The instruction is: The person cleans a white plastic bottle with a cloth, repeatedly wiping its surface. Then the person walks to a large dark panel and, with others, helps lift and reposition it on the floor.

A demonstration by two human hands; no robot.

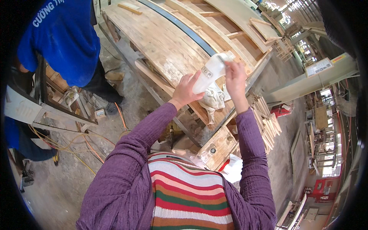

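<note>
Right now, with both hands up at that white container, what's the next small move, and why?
Probably steady the white container with the left hand before doing more with the right hand: the container slants near a crumpled cloth, the left hand clearly grips its near end, and whether the right hand, at the far end, supports it is unclear.

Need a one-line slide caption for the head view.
Left hand holding a white container, right hand at its far end, over a wooden panel near a white cloth.
</note>
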